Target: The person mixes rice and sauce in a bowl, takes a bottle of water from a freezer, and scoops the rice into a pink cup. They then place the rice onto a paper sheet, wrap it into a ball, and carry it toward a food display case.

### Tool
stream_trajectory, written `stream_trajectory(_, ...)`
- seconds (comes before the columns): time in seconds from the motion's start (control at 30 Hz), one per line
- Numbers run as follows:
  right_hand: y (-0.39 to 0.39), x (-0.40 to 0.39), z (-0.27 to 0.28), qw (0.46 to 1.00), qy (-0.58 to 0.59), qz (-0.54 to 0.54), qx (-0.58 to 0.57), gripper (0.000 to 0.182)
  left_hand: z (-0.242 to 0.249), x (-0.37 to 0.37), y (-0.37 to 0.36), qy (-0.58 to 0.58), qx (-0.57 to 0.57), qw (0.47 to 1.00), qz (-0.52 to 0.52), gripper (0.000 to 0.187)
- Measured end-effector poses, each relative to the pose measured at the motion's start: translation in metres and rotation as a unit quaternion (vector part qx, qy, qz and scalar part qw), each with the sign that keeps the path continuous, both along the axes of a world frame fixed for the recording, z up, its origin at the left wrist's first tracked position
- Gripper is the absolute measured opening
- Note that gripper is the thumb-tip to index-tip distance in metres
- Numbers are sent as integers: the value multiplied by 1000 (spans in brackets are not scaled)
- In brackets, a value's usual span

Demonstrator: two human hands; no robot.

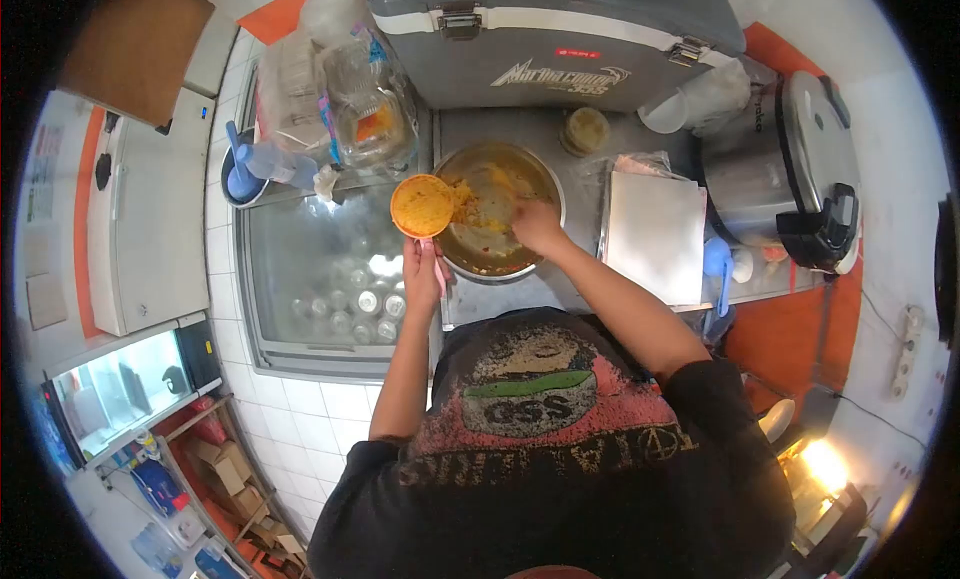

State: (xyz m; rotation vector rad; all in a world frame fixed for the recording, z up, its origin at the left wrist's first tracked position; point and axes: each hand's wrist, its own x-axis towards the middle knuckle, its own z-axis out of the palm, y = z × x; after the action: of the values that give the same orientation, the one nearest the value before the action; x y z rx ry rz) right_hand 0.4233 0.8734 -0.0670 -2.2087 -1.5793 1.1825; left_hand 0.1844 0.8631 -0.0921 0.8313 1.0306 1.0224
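Note:
My left hand (420,267) is closed round the handle of a pink-handled scoop (422,207). Its round top is full of an orange-yellow food, level with the rim, and it sits over the left edge of a large metal bowl (488,276). Inside the bowl, more of the crumbly orange-yellow food (478,211) lies on the bottom and smears the walls. My right hand (537,227) reaches in over the bowl's right side, fingers curled and somewhat blurred. Whatever it may hold is too blurred to make out.
A grey cool box (560,59) stands behind the bowl, with a small jar (586,131) before it. To the right are a stack of white sheets (653,234) and a large steel cooker (770,164). On the left, bagged plastic containers (365,109) rest by a glass-topped freezer (320,254).

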Motion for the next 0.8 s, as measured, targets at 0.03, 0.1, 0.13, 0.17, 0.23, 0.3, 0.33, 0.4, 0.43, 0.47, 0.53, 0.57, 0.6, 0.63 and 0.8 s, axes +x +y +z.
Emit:
stream_trajectory(0.03, 4, -8, -12, 998, 3, 50, 43, 36, -2, -1, 2, -20, 8, 1000, 12, 22)
stream_trajectory(0.1, 9, -17, -16, 991, 7, 98, 87, 37, -4, -2, 3, -24, 8, 1000, 17, 20)
stream_trajectory(0.13, 10, -19, -9, 990, 8, 136, 31, 37, -4, -1, 3, -30, 7, 999, 24, 18)
stream_trajectory(0.17, 10, -19, -2, 985, 9, 173, -27, 38, -4, -1, 4, -30, 6, 999, 24, 18)
stream_trajectory(0.23, 11, -6, 17, 965, -10, 256, -46, 38, 4, 0, 3, -25, 4, 1000, 15, 17)
stream_trajectory(0.3, 11, 9, 39, 937, -27, 341, -69, 39, 2, 0, 4, -32, 0, 999, 18, 16)
stream_trajectory(0.33, 12, 15, 50, 948, -56, 305, -65, 40, 0, 0, 4, -38, 1, 999, 19, 15)
stream_trajectory(0.4, 17, 26, 50, 957, -86, 271, -62, 41, -1, -1, 3, -43, -2, 999, 18, 17)
stream_trajectory(0.43, 20, 31, 40, 972, -113, 204, -31, 43, -1, -2, 3, -46, -2, 999, 14, 19)
stream_trajectory(0.47, 20, 33, 30, 981, -141, 133, 0, 45, 0, -3, 3, -47, -3, 999, 13, 19)
stream_trajectory(0.53, 9, 30, 4, 980, -137, 141, -5, 45, 1, -1, 2, -35, -12, 999, 15, 19)
stream_trajectory(0.57, 4, 27, -7, 979, -132, 155, -9, 46, 1, 0, 3, -36, -11, 999, 17, 19)
stream_trajectory(0.6, -2, 20, 0, 978, -130, 162, -8, 46, 1, 0, 3, -41, -17, 999, 19, 19)
stream_trajectory(0.63, -11, 12, 18, 975, -98, 198, -19, 45, 1, -3, 2, -46, -25, 998, 23, 19)
stream_trajectory(0.8, -16, 20, 60, 961, -87, 252, -69, 41, -3, -3, 1, -55, -24, 998, 26, 17)
